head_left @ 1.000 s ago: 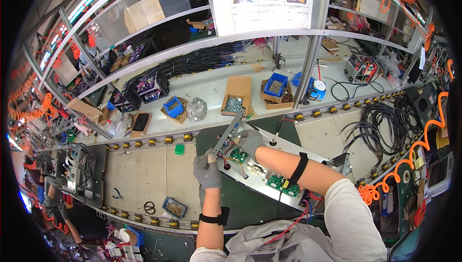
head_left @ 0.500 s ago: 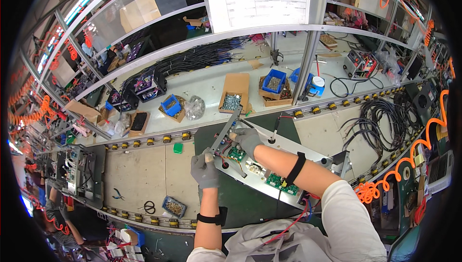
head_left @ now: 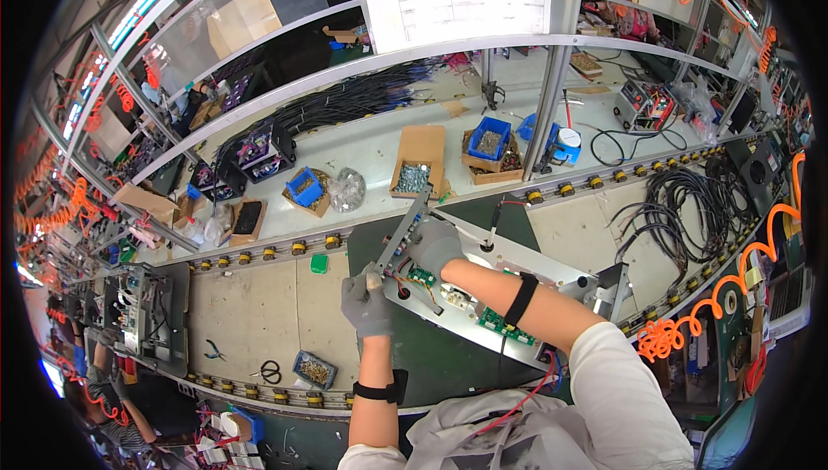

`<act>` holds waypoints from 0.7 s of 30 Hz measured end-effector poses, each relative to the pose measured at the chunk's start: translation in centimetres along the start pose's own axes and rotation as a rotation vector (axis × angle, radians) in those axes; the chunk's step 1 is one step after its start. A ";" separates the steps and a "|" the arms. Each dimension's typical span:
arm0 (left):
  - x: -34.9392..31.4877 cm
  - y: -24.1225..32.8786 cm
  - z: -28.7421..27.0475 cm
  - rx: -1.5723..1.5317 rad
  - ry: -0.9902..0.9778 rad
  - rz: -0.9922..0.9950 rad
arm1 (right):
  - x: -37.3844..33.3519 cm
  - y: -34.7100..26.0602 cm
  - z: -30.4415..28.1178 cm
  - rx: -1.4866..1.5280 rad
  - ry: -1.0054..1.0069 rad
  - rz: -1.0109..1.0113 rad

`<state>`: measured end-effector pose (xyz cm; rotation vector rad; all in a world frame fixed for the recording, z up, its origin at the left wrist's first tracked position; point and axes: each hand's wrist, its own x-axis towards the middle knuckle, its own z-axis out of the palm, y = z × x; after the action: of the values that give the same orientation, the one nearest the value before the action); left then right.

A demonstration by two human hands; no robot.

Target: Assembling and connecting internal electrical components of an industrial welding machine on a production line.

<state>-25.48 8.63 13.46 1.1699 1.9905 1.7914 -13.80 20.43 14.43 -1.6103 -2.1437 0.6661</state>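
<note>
An open metal chassis [head_left: 552,270] lies slantwise in front of me on a dark green board [head_left: 448,375]. A narrow grey end panel [head_left: 400,235] stands along its left end. My left hand [head_left: 367,304], in a grey glove, pinches the near end of that panel. Inside the chassis, against the panel's inner face, is my gloved right hand [head_left: 435,244]; its fingers are curled and whatever they hold is hidden. Below it sit a small green circuit board [head_left: 422,276] with thin wires and a larger circuit board [head_left: 500,324], partly under my right forearm.
Left of the chassis are a green box [head_left: 319,264], pliers [head_left: 214,349], scissors [head_left: 270,372] and a tray of screws [head_left: 315,370]. Behind stand a carton of screws [head_left: 412,178] and a blue bin [head_left: 489,140]. Black cables [head_left: 681,220] and an orange coiled hose [head_left: 690,332] lie right.
My right hand has shifted slightly left and away from me, closer against the end panel, and its fingertips show less. My left hand stays on the panel's near end.
</note>
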 end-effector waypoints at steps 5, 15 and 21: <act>0.0 0.1 0.0 -0.037 -0.025 -0.001 | -0.4 0.5 0.1 0.104 0.040 -0.091; 0.0 -0.1 -0.1 -0.021 0.007 -0.038 | 0.0 -0.6 -0.1 -0.166 0.000 -0.124; 0.0 -0.3 0.0 -0.072 -0.016 0.002 | -0.3 -0.3 -0.7 0.199 -0.033 0.013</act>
<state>-25.62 8.70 13.16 1.1616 1.8999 1.8326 -13.55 20.16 15.20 -1.5186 -2.0193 0.8860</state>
